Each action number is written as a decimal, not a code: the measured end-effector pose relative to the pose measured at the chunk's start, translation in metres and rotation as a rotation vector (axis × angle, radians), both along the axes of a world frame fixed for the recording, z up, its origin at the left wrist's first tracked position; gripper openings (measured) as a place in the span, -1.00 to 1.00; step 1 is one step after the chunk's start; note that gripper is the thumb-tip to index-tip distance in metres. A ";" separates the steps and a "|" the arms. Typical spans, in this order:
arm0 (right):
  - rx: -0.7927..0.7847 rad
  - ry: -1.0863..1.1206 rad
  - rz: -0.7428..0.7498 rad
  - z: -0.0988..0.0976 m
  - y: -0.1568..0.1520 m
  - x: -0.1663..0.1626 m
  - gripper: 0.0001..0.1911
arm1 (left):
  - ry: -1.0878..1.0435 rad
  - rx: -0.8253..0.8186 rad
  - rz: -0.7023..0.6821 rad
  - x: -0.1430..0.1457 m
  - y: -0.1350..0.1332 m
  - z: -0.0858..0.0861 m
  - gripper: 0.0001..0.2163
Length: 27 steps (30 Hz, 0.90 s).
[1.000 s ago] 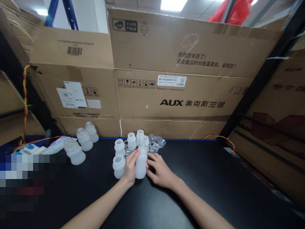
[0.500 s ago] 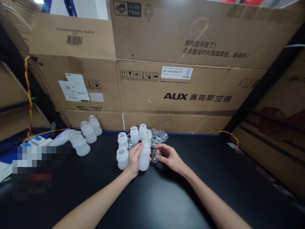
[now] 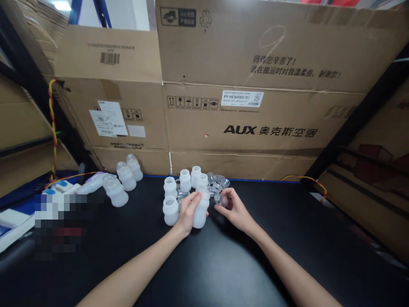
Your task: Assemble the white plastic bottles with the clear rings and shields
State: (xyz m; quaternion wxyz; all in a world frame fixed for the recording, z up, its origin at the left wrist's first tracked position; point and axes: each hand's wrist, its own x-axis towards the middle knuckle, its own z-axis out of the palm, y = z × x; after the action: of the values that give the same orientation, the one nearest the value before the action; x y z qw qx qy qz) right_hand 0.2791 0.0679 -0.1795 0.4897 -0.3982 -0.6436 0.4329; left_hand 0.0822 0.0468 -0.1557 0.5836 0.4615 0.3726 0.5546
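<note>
**Head view.** The left hand is closed around a white translucent bottle. The bottle stands upright on the black surface, near the surface's middle, with the fingers wrapped about its body. The right hand pinches a small clear cap between its fingertips, holding it just beside the top of the bottle, on the right. Whether the cap and the bottle touch cannot be told.

Several open bottles of the same kind stand close to the left hand. One is just beside its knuckles, and the others form a loose group behind it. A heap of loose caps lies behind the right hand, near the far edge of the surface. Three capped bottles sit well apart to the left in a diagonal line.

Stacked cardboard boxes form the backdrop, and the large one in the middle is printed "AUX". A twisted red-and-yellow wire hangs at the far left. A pixelated patch hides whatever lies at the left edge of the surface.
</note>
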 end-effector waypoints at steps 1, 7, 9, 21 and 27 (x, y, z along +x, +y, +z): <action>0.004 0.026 -0.006 0.003 0.000 0.000 -0.53 | 0.016 -0.001 -0.013 0.001 -0.001 0.001 -0.55; -0.028 0.152 -0.006 0.015 -0.008 -0.004 -0.58 | 0.137 0.024 -0.158 0.004 -0.005 0.004 -0.58; -0.037 0.177 0.002 0.016 -0.010 -0.005 -0.59 | 0.160 0.038 -0.171 0.003 -0.005 0.004 -0.59; -0.017 0.169 0.135 0.025 -0.028 -0.012 -0.62 | 0.196 0.088 -0.208 0.004 -0.003 0.003 -0.60; 0.010 0.140 0.218 0.025 -0.024 -0.004 -0.61 | 0.210 0.126 -0.214 -0.001 -0.006 0.005 -0.62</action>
State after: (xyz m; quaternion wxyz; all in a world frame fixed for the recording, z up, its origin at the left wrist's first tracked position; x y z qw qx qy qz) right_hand 0.2754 0.0442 -0.1545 0.4852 -0.2923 -0.6495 0.5072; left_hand 0.0815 0.0411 -0.1506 0.5671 0.5896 0.3449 0.4602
